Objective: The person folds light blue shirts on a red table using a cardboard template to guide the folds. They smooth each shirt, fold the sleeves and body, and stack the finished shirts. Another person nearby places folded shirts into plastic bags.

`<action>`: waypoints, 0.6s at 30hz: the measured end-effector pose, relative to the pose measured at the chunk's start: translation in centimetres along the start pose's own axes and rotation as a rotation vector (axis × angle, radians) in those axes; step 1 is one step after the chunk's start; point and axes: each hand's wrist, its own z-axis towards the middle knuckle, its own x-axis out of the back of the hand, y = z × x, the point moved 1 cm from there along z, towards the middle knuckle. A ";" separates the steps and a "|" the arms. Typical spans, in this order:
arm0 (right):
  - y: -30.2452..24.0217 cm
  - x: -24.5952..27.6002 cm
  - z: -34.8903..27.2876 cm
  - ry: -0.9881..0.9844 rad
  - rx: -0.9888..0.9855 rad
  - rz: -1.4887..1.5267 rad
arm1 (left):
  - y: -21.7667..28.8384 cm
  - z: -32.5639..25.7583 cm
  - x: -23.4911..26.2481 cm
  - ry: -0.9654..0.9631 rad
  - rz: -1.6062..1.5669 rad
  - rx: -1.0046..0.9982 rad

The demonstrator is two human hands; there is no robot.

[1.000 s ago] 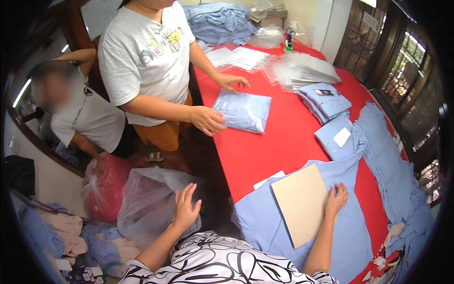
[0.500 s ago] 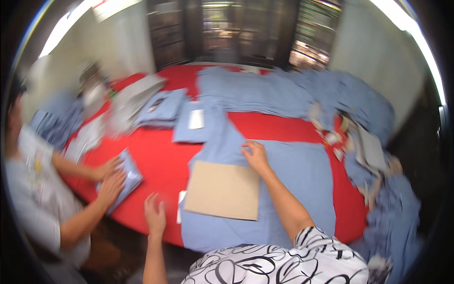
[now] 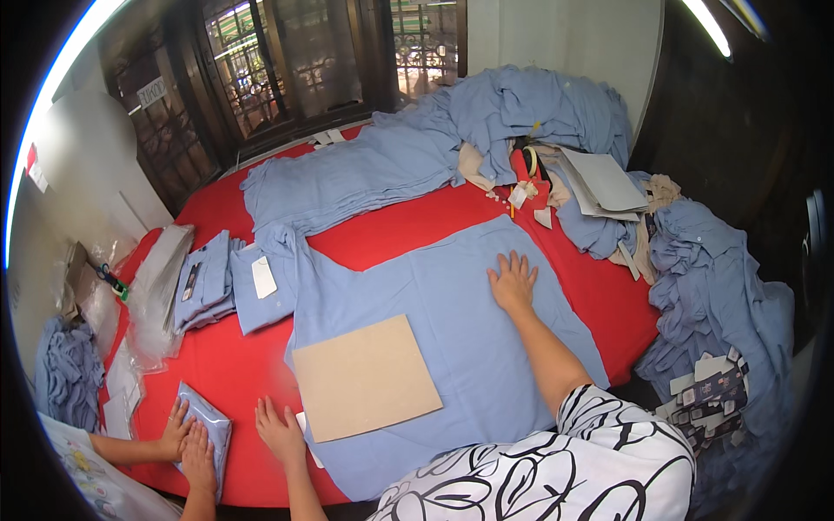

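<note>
Your right hand lies spread on the blue garment; your left hand, fingers extended, near the tan board; both empty.

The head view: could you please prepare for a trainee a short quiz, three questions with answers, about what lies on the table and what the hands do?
1. Multiple choice: on what does the beige cardboard sheet lie?
a) directly on the red tablecloth
b) on the spread light blue garment
c) on the plastic bags

2. True or false: the person's right hand is gripping the cardboard sheet.

3. Open question: whose hands are on the plastic-wrapped blue package?

Key:
1. b
2. False; it lies with fingers spread on the garment, apart from the cardboard.
3. A co-worker's, at the left of the view.
</note>
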 end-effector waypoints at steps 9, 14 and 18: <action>-1.1 -0.5 0.5 -0.010 -0.005 -0.055 | -0.8 3.5 -0.1 0.090 0.065 0.073; -0.2 -0.7 0.8 -0.022 -0.004 -0.062 | -1.4 2.9 -0.6 0.120 -0.038 0.127; 0.0 -0.9 0.5 -0.020 0.001 -0.095 | -1.7 3.2 -0.9 0.131 -0.097 0.104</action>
